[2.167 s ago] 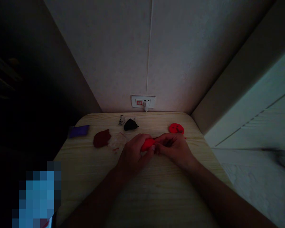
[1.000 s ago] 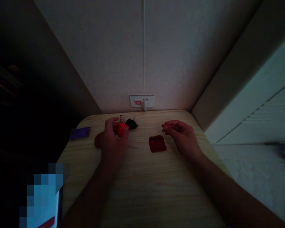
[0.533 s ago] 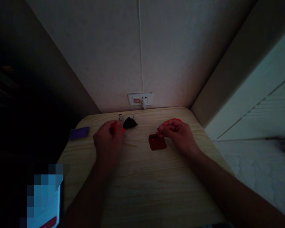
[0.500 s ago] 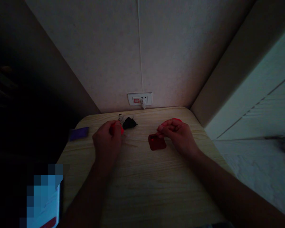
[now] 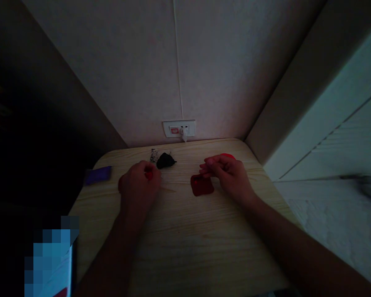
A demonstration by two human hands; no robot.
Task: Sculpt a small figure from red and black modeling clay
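Note:
My left hand [image 5: 139, 183] is closed around a small red lump [image 5: 149, 175], of which only a part shows between the fingers. Some red also peeks out at that hand's left edge. My right hand [image 5: 231, 177] hovers just above a dark red, rounded-square piece [image 5: 202, 187] lying on the table. Its thumb and fingers are pinched together, and in the dim light I cannot see what is between them. Behind the right knuckles shows the edge of a bright red thing [image 5: 228, 156], mostly hidden. A black lump [image 5: 166, 161] rests beyond the left hand.
The pale wooden tabletop [image 5: 179, 247] meets a wall with a socket and a plug [image 5: 183, 133] in it. A purple packet [image 5: 98, 175] lies at the left edge. At the lower left is a lit screen [image 5: 62, 264], partly blurred out. A speckled scrap [image 5: 153, 155] sits beside the black lump.
My left hand has turned over and come down slightly, so less of the red lump shows. The right fingertips have shifted a little, and the red once at them no longer shows. The view moved slightly.

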